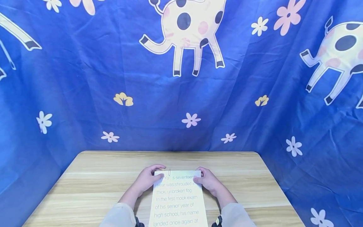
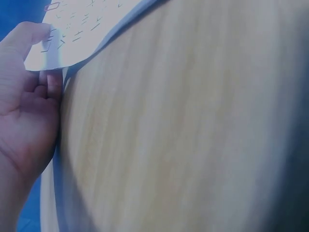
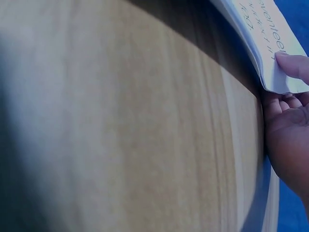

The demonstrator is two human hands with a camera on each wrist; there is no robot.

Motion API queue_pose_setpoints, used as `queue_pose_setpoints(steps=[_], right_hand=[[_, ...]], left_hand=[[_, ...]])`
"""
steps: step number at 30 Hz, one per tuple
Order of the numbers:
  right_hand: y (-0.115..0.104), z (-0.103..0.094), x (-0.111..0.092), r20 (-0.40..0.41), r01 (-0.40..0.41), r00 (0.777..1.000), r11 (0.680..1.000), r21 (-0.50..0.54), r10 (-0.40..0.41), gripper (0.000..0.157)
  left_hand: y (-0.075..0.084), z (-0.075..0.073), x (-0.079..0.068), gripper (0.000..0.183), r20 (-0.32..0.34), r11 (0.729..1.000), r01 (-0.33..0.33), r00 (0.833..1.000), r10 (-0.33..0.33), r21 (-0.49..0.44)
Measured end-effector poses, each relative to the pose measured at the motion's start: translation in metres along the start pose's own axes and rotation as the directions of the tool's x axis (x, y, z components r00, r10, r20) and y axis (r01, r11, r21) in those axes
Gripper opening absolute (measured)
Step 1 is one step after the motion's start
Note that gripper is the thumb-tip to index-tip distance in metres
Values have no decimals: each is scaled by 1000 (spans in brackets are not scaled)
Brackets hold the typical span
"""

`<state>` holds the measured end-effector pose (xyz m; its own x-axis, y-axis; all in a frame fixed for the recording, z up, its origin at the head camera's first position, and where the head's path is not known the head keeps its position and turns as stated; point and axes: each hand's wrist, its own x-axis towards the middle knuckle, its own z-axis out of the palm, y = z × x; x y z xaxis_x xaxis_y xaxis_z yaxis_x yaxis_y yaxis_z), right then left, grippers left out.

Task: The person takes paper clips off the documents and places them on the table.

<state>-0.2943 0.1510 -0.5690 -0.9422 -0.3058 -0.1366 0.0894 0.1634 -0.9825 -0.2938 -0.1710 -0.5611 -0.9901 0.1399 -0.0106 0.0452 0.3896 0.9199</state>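
Observation:
A stack of printed paper sheets (image 1: 177, 201) is held up in front of me, its large English text facing the head camera. On its top edge, left of the middle, sits a paper clip (image 1: 169, 172). My left hand (image 1: 146, 179) pinches the top left corner, thumb on the printed face and fingers behind. The top right corner is pinched the same way by my right hand (image 1: 211, 182). In the right wrist view several sheet edges show at the side of the paper (image 3: 270, 43). The lower end of the stack runs out of the head view.
A light wood-grain table (image 1: 96, 183) lies beneath the hands. Blue cloth (image 1: 153, 110) printed with cows and flowers hangs behind it and on both sides. Dark bands (image 1: 218, 220) circle both wrists below pale sleeves (image 1: 236, 216).

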Motion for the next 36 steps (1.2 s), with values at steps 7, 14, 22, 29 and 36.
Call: queue_pose_setpoints(steps=[7, 14, 22, 29, 36], right_hand=[[0, 1, 0, -8, 6, 1000, 1000, -16, -7, 16], [1, 1, -2, -23, 5, 1000, 1000, -25, -5, 15], [3, 0, -3, -27, 3, 1000, 1000, -18, -3, 15], [5, 0, -2, -12, 13, 1000, 1000, -17, -13, 16], [6, 1, -2, -3, 29, 1000, 999, -18, -29, 18]], left_hand=[[0, 1, -1, 37, -32, 1000, 18, 999, -18, 1], [-1, 3, -3, 39, -38, 998, 44, 998, -46, -53], [-1, 5, -3, 42, -43, 974, 69, 996, -80, -214], [3, 1, -9, 44, -47, 972, 87, 994, -99, -217], [5, -9, -11, 43, -61, 987, 70, 995, -80, -144]])
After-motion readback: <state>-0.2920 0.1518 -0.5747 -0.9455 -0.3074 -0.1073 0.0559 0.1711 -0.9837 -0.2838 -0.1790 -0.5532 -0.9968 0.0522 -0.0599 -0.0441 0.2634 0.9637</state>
